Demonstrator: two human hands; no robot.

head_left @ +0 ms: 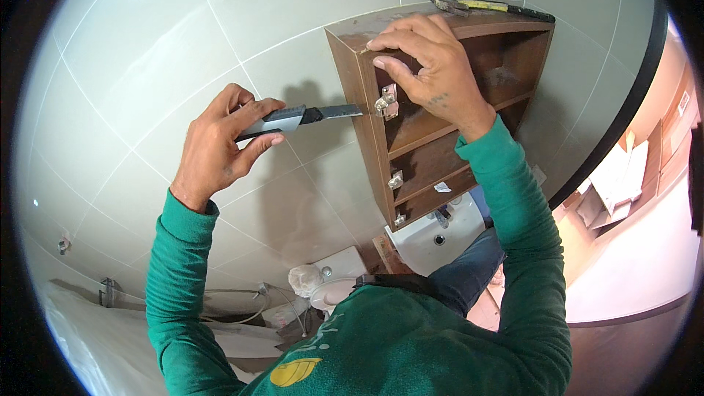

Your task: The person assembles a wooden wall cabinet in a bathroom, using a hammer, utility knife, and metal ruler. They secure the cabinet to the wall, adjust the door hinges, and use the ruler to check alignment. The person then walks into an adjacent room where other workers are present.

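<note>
My left hand (220, 139) is closed around a grey and black utility knife (279, 121). Its wide blade is out and points right, with the tip by the left side panel of a brown wooden wall cabinet (364, 121). At the cabinet's upper front corner is my right hand (436, 66). Its index fingertip touches the corner, and the thumb sits a little below, apart from the finger. Below that hand, a metal hinge (386, 101) is fixed inside the side panel. A second hinge (396, 180) and a third (400, 219) sit lower down.
A hammer (488, 6) with a yellow and black handle lies on the cabinet top. Underneath are a white washbasin (440, 238) and, further left, a toilet (341, 268). A shower hose (242, 315) hangs at lower left. Tiled wall (132, 66) stands behind the cabinet.
</note>
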